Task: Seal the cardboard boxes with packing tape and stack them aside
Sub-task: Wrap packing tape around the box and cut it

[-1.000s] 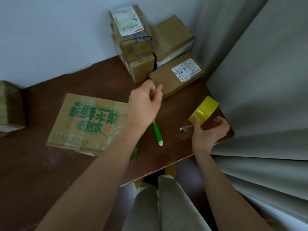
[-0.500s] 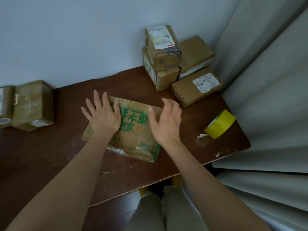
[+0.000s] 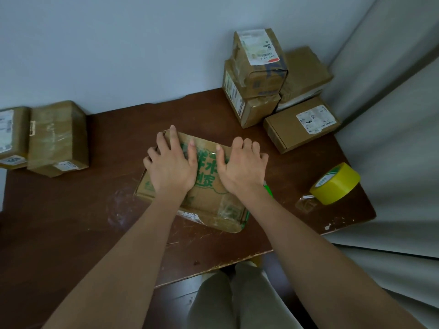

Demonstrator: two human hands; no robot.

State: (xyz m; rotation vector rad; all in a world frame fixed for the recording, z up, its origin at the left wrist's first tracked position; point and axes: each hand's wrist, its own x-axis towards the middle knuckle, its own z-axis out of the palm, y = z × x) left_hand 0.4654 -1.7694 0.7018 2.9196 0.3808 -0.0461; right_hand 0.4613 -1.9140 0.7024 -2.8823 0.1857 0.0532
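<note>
Both hands flat and spread on the flat green-printed box (image 3: 209,184) at table centre: the left hand (image 3: 172,166) presses its ten o'clock half, the right hand (image 3: 242,168) its two o'clock half, gripping nothing. Clear tape glints across the lid, so this one looks sealed and due for stacking, though that is a judgement. The yellow tape roll (image 3: 336,184) sits idle at three o'clock. Boxes are piled at one o'clock (image 3: 259,74), with two more at nine o'clock (image 3: 57,136). Whether all of those are taped cannot be told.
</note>
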